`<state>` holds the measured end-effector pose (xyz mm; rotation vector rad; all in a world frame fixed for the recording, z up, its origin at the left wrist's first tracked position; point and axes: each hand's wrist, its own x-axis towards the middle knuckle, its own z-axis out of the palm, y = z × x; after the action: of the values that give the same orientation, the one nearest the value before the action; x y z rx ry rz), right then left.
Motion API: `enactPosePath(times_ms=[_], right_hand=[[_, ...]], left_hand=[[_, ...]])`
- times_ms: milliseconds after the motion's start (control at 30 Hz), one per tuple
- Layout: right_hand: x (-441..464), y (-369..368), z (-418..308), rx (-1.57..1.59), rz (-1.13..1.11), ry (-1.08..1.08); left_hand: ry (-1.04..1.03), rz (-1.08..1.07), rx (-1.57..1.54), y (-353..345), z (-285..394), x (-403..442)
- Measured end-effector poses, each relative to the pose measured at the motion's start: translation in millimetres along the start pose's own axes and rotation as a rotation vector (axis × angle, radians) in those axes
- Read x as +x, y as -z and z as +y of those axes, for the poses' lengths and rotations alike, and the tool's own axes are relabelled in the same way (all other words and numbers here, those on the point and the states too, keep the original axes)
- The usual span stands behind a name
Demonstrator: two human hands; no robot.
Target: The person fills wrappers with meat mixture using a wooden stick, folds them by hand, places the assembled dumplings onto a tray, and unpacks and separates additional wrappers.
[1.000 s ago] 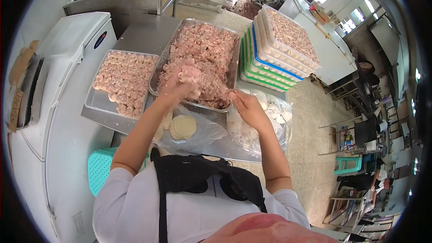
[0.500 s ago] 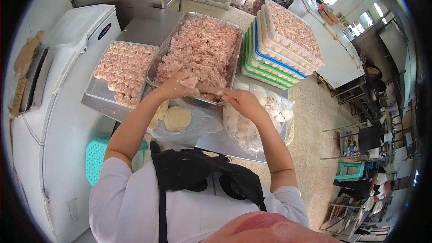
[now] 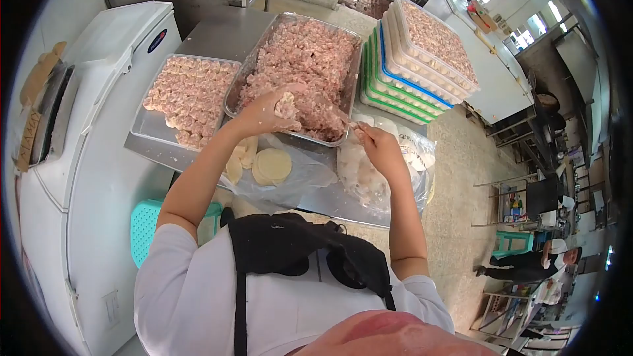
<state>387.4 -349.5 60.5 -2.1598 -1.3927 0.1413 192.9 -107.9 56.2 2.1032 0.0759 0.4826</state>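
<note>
My left hand [image 3: 260,115] is closed around a meat-filled dumpling [image 3: 285,105], above the near edge of a metal tray [image 3: 233,95] of ground meat [image 3: 300,53]. At the tray's near right corner, my right hand [image 3: 382,148] pinches the handle of a slim tool whose other end is lost among the meat; its exact kind is unclear. Round dough wrappers [image 3: 271,166] lie on a plastic sheet below my left hand. A plastic bag [image 3: 362,175] with more pale wrappers lies beneath my right hand.
Left of the meat stands a tray [image 3: 148,125] with rows of filled dumplings. Stacked plastic trays [image 3: 412,79] of dumplings rise at the right. A white chest freezer [image 3: 105,138] borders the table; a turquoise stool [image 3: 145,231] is below. Another person [image 3: 534,264] stands far right.
My hands have moved apart: the right went right and down from the dumpling, its tool now against the meat. The left hand has turned, showing the dumpling's filled top. The view shifted slightly.
</note>
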Motion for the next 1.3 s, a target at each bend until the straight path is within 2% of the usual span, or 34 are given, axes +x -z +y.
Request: enactPosePath(times_ms=[33,100,133,200,300,333,433,467,533,567,633,700,767,833,867,967,1000,1100,1133,1200,1267,1300], right_hand=[[-1.1,-0.1,-10.0,0.085,-0.006,0.055],[-5.7,-8.4,-32.6,0.255,-0.015,0.162],[-4.0,-12.3,-40.9,0.249,-0.073,0.115],[-0.9,-17.5,-54.7,0.239,-0.192,0.011],[8.4,0.6,-72.8,-0.200,-0.043,0.014],[4.3,-4.7,-81.1,-0.230,0.070,0.066],[8.8,-46.6,-61.2,-0.159,0.118,0.151],[14.5,-65.9,-26.3,-0.160,0.064,0.096],[16.4,-53.5,-15.5,-0.433,-0.119,-0.083],[14.9,-50.3,-13.4,-0.558,-0.209,-0.178],[3.4,-37.8,-16.2,-0.487,-0.198,-0.218],[-3.9,-19.1,-32.7,-0.284,-0.076,-0.254],[-6.9,-9.1,-59.8,0.154,0.056,-0.216],[-4.9,-12.5,-102.1,0.229,0.003,-0.134],[-2.7,-19.4,-118.5,0.267,-0.022,-0.091],[7.6,-49.9,-132.2,0.325,-0.124,-0.014],[14.7,-44.4,-127.6,0.181,-0.102,0.071],[16.0,-28.3,-185.7,-0.268,0.044,-0.030],[12.0,-39.9,-188.6,-0.139,0.120,0.067],[17.2,-46.4,-194.9,-0.178,0.078,0.090],[21.0,-39.9,-213.9,-0.200,0.040,0.044],[22.5,-40.1,-214.7,-0.136,0.074,0.086]], left_hand=[[-0.065,-0.012,0.027,3.6,0.5,3.9],[0.107,-0.118,-0.063,0.8,-3.9,12.4],[0.196,-0.174,-0.109,0.7,-6.3,15.1],[0.137,-0.185,0.030,5.3,-10.5,17.6],[0.094,-0.080,0.112,1.8,-36.9,16.8],[0.087,-0.022,0.122,0.0,-49.8,17.2],[0.015,-0.092,0.016,2.9,-81.5,23.8],[0.082,-0.123,0.050,3.5,-80.3,20.0],[0.205,-0.169,0.123,11.2,-67.2,19.0],[0.200,-0.155,0.070,18.9,-61.0,14.7],[0.192,-0.142,-0.044,31.8,-47.2,4.3],[-0.079,-0.003,-0.029,40.0,-37.5,2.4],[-0.202,0.008,-0.037,48.6,-29.2,0.1],[-0.182,-0.118,-0.062,62.3,-19.4,-5.1],[-0.128,-0.181,0.116,72.9,-11.8,-9.3],[-0.233,-0.250,0.140,86.0,-19.0,-18.4],[-0.287,-0.174,0.160,83.6,-37.6,-22.3],[-0.081,-0.176,0.110,96.7,-53.4,-38.9],[-0.132,-0.162,0.091,102.2,-55.5,-42.1],[-0.239,-0.136,0.051,111.6,-57.0,-46.8],[-0.162,-0.186,-0.021,126.7,-59.9,-60.2],[-0.124,-0.211,-0.054,134.7,-56.4,-64.4]])
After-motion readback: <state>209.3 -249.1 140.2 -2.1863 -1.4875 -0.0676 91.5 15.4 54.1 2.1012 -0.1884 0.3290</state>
